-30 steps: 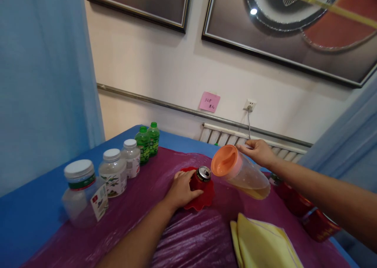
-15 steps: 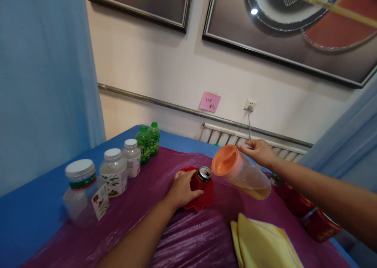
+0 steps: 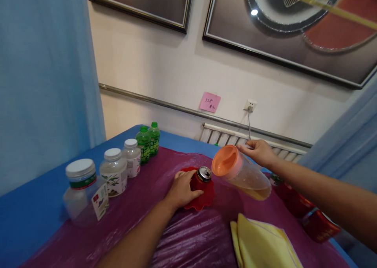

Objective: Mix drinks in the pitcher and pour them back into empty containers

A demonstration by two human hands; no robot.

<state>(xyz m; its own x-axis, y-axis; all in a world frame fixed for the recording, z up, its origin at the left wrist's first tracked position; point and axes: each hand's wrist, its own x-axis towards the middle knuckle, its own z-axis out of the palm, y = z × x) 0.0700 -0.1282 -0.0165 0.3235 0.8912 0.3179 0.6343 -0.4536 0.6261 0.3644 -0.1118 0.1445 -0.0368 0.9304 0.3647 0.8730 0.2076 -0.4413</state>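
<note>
My left hand [image 3: 183, 188] is wrapped around an opened red drink can [image 3: 200, 180], which stands on a red dish with a wavy rim [image 3: 203, 202]. In my right hand [image 3: 259, 152] is the handle of a clear plastic pitcher [image 3: 250, 177] with an orange lid [image 3: 226, 161]. The pitcher is tilted to the left, its lid close beside the can's top. Some yellowish liquid lies along its lower side. Whether any liquid runs from the spout into the can, I cannot make out.
Clear jars with white lids [image 3: 81, 193] and two green-capped bottles [image 3: 143, 145] line the left side. A folded yellow cloth [image 3: 265, 242] lies at the front right. Several red cans [image 3: 321, 225] stand at the right edge. Purple plastic sheeting [image 3: 182, 240] covers the blue table [image 3: 38, 201].
</note>
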